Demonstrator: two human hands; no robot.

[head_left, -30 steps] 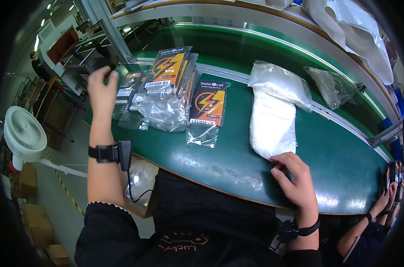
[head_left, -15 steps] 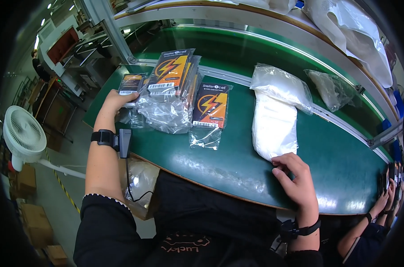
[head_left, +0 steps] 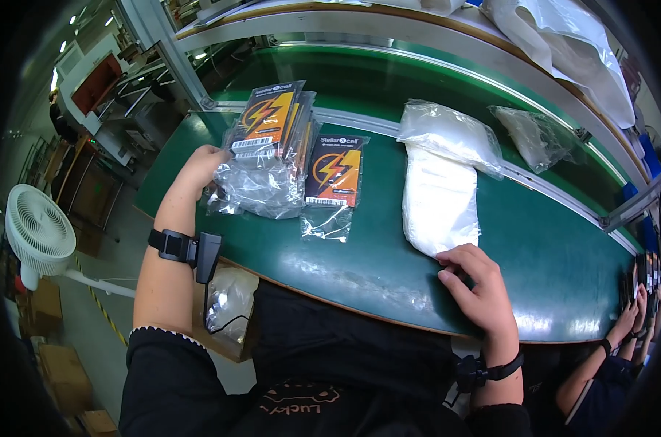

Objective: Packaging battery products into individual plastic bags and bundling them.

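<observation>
My left hand [head_left: 201, 170] is closed at the left side of a stack of bagged orange-and-black packets [head_left: 266, 120]; its fingertips are partly hidden by the clear plastic. The stack leans, with crumpled bag ends at its near side. To its right, a single bagged packet [head_left: 335, 175] lies flat, its loose bag end toward me. My right hand [head_left: 478, 288] is by the near end of a pile of clear plastic bags [head_left: 441, 200]. Its fingers are curled with the thumb apart, holding nothing; the index fingertip is at the pile's edge.
A folded clear bag bundle [head_left: 451, 135] tops the pile's far end; another bag [head_left: 531, 138] lies beyond the metal rail. A shelf [head_left: 389, 33] spans the back. Under the green table [head_left: 287, 255] sits a carton [head_left: 232, 309]. A white fan [head_left: 40, 226] stands left; another person's hands [head_left: 629, 317] are far right.
My left hand has brought the separate packet at the left in against the stack, where it no longer shows apart. My right hand has stayed by the bag pile. The view has shifted slightly.
</observation>
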